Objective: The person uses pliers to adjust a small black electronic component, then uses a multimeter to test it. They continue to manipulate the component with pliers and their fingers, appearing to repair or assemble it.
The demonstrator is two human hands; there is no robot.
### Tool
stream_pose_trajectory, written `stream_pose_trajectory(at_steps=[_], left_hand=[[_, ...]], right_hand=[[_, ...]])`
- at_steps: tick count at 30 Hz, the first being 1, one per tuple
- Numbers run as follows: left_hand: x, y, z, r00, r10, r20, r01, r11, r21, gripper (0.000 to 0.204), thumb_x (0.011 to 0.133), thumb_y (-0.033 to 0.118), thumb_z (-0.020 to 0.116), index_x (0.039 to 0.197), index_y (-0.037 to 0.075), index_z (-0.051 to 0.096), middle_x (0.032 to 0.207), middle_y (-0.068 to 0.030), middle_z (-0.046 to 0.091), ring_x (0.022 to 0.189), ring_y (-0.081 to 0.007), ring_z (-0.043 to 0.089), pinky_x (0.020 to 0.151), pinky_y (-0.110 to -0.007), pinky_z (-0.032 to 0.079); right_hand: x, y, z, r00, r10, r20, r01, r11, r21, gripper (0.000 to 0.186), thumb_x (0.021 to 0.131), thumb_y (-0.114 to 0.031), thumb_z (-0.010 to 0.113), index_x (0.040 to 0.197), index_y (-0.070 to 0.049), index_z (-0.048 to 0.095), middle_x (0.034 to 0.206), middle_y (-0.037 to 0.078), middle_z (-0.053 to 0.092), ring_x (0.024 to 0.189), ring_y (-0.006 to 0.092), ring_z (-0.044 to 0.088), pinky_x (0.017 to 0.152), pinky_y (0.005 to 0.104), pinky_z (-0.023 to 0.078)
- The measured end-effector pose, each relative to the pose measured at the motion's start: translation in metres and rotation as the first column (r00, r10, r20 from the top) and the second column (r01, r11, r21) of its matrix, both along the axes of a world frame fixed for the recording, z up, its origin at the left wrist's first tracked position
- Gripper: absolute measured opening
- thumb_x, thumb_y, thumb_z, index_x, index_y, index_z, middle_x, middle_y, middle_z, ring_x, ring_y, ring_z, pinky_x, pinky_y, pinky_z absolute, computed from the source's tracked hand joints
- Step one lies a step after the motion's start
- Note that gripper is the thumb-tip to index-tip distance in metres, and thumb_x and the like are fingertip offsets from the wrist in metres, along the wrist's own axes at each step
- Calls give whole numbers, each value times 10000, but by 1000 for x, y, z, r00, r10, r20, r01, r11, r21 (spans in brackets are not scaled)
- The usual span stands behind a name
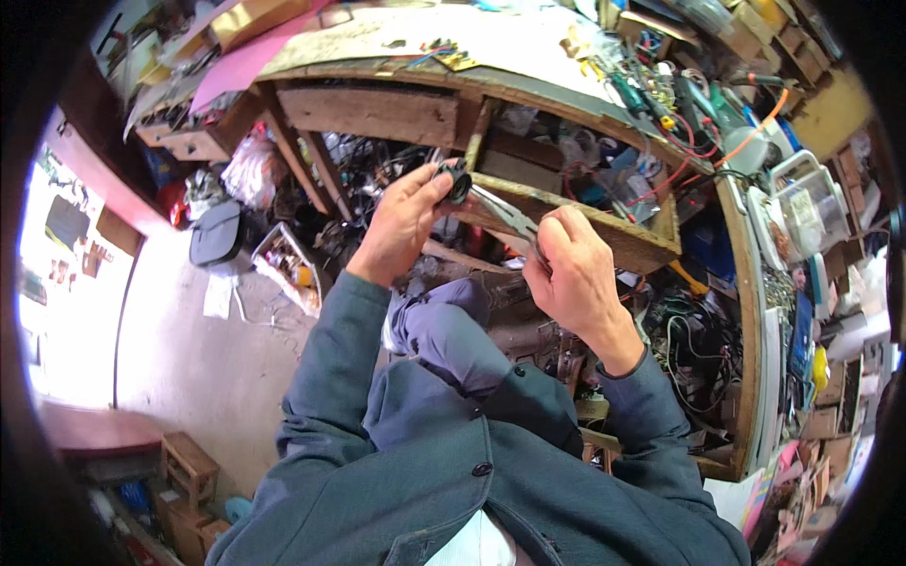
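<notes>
A small dark round part [454, 182] is pinched in my left hand [404, 219], held up over the open drawer's front edge. My right hand [569, 272] is closed round the handles of long metal pliers [510, 219], whose narrow jaws reach toward the round part and appear to touch it. Whether the jaws grip it I cannot tell.
A cluttered wooden workbench [349, 52] spans the top, with tools and cables [661, 104] at right. Below is an open drawer [595, 236] of odds and ends. On the floor [189, 340] stand a black bin [215, 234], a crate [288, 269] and a small stool [189, 457].
</notes>
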State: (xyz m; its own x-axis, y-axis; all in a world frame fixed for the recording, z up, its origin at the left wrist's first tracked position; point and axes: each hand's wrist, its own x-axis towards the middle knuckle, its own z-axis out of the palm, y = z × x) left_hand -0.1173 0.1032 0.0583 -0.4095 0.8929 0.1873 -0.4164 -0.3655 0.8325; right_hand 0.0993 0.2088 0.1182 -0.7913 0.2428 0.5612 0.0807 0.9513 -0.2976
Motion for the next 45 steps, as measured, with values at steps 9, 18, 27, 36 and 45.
stream_pose_trajectory(at_steps=[9,18,27,36,45], left_hand=[[1,145,-4,983,-178,-54,182,979,94,290,1004,179,638,1247,21,627,1118,-34,694,982,-133,668,845,-293,528],[-6,153,-14,958,-285,-29,286,957,48,243,1020,173,607,1206,22,643,1121,-42,686,1014,-143,643,911,-333,527],[-3,147,-11,972,-229,-60,231,972,34,308,979,105,651,1275,19,634,1169,-42,688,1045,-132,633,939,-310,502],[-4,146,-14,975,-209,-77,214,976,52,344,965,106,670,1292,5,632,1163,-61,687,1040,-140,635,933,-308,504],[-5,145,-15,973,-216,-81,220,974,45,358,951,102,690,1289,-3,635,1155,-61,683,1043,-143,631,927,-300,505]], right_hand=[[24,45,4,983,-80,-164,-160,53,-986,145,964,-152,595,843,-99,536,790,24,598,652,111,538,584,270,415],[20,86,-24,977,28,-212,-208,-102,-973,86,980,-152,561,924,-103,518,894,55,632,733,131,560,624,287,446],[15,83,-17,983,36,-181,-174,-149,-974,93,967,-151,574,919,-97,516,873,57,623,717,132,544,616,295,443],[18,70,-2,987,-13,-163,-163,-107,-981,129,932,-120,588,838,-87,506,788,67,601,646,132,541,561,268,432],[11,82,-8,989,37,-145,-144,-43,-989,80,947,-128,547,891,-80,518,857,64,621,722,131,548,601,279,429]])
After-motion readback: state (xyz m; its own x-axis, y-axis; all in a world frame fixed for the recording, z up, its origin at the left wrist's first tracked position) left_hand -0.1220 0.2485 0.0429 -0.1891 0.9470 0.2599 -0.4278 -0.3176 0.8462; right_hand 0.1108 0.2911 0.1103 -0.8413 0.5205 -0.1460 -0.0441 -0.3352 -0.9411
